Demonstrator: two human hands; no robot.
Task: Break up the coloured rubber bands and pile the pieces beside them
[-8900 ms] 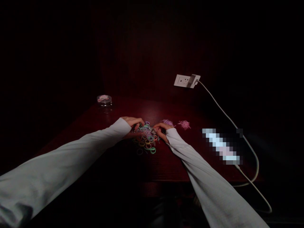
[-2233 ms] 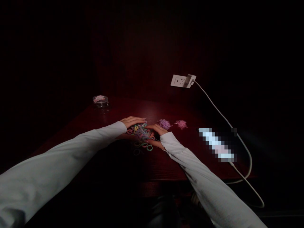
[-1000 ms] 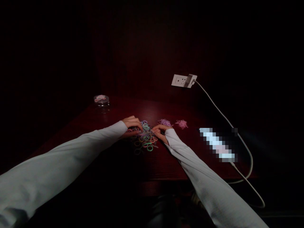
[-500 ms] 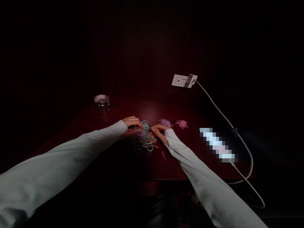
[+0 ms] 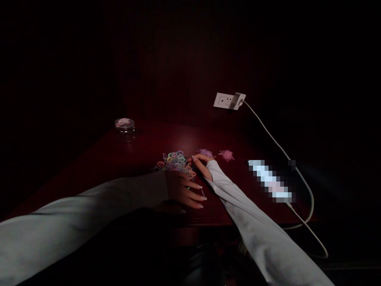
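Observation:
A mixed pile of small coloured elastic bands (image 5: 175, 158) lies on the dark red table. My left hand (image 5: 185, 191) is palm down at the pile's near edge, with its fingers stretched out and apart. A thin pale strip (image 5: 203, 192) shows by its fingertips. At the pile's right side, my right hand (image 5: 204, 162) has thumb and forefinger close together; whatever may be between them is too small and dark to make out. Just beyond this hand sits a small heap of purple bands (image 5: 205, 152), with a heap of pink bands (image 5: 226, 155) to its right.
A round clear container (image 5: 124, 125) stands at the back left of the table (image 5: 190, 216). To the right lies a lit phone (image 5: 270, 180), its picture blurred out. Its white cable (image 5: 275, 139) loops up to a charger in the wall socket (image 5: 223, 101).
My left hand has left the middle of the pile, moved toward me and to the right, and spread its fingers. My right hand has stayed nearly in place.

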